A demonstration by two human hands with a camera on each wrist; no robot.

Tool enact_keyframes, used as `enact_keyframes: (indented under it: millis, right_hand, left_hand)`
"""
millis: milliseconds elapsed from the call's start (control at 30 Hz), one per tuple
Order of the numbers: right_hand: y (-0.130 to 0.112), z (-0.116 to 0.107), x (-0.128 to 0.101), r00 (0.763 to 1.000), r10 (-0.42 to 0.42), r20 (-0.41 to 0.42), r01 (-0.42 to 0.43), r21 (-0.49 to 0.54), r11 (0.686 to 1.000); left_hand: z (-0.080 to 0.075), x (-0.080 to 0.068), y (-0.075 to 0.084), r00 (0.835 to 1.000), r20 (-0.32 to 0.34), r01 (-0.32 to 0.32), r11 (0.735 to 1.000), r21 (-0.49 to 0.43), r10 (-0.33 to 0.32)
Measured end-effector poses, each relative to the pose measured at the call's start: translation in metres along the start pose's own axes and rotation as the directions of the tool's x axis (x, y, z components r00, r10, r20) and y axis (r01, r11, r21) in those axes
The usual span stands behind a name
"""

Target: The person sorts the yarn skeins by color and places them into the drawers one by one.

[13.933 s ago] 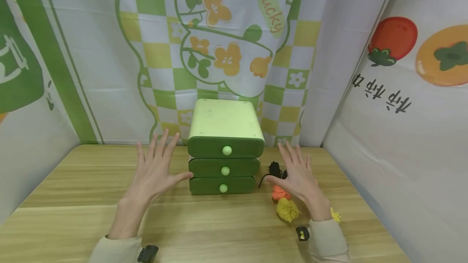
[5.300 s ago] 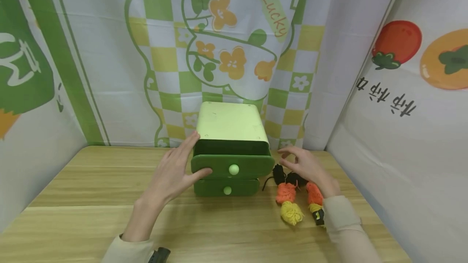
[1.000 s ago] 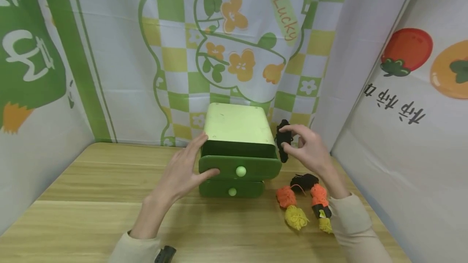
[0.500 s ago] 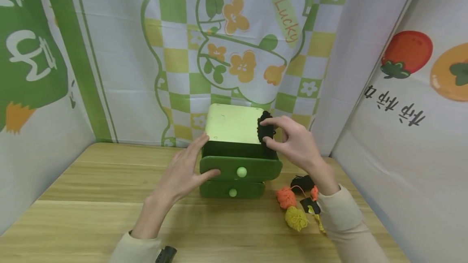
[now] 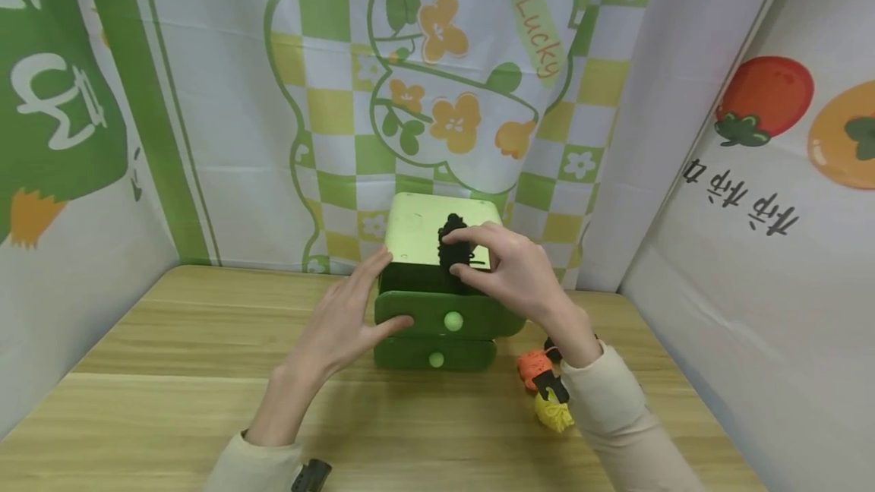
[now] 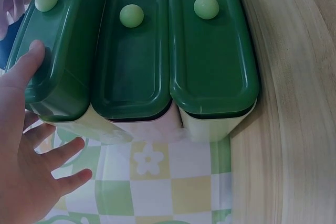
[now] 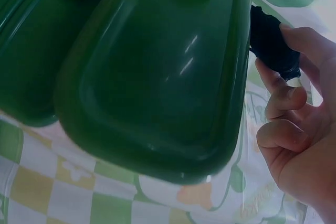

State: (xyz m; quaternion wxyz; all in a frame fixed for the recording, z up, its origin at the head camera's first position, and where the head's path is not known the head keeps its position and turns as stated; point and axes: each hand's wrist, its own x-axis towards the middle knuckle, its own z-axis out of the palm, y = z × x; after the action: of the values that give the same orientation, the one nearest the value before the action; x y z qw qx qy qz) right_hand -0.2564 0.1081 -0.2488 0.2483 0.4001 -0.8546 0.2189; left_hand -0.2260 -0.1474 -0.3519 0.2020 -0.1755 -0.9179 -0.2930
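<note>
A small light-green chest [image 5: 420, 219] with dark-green drawer fronts and round knobs stands on the table. Its top drawer [image 5: 488, 315] is pulled out. My left hand [image 5: 335, 325] lies along the chest's left side, fingers straight and thumb [image 6: 32, 61] against the top drawer front. Thumb and fingers of my right hand [image 5: 516, 272] pinch a black yarn bundle [image 5: 453, 245], held over the top drawer's opening. From the right wrist view, the bundle [image 7: 273, 43] shows just beyond the drawer front. The drawer's inside is mostly hidden.
Orange yarn [image 5: 535, 367] and yellow yarn [image 5: 555, 416] lie on the table [image 5: 410, 431] right of the chest, partly behind my right wrist. A bit of black yarn [image 5: 552, 349] shows beside them. A patterned curtain [image 5: 328, 112] hangs behind the chest.
Since the oldest frame, the top drawer has come open. The right hand has picked up the black yarn bundle and carried it leftward over the drawer. Lately the left hand has stayed put.
</note>
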Motion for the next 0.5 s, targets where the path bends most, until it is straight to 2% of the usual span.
enact_keyframes:
  millis: [167, 500]
  right_hand:
    - [-0.0053, 0.0048, 0.004, 0.999, -0.036, 0.012, 0.036, -0.014, 0.999]
    - [-0.0103, 0.0099, 0.0058, 0.996, -0.009, 0.086, 0.012, -0.025, 1.0]
  left_hand:
    - [-0.0012, -0.0002, 0.0008, 1.0, 0.006, 0.008, 1.0, 0.006, -0.008]
    - [-0.0017, -0.0002, 0.0003, 1.0, 0.007, 0.007, 1.0, 0.008, -0.007]
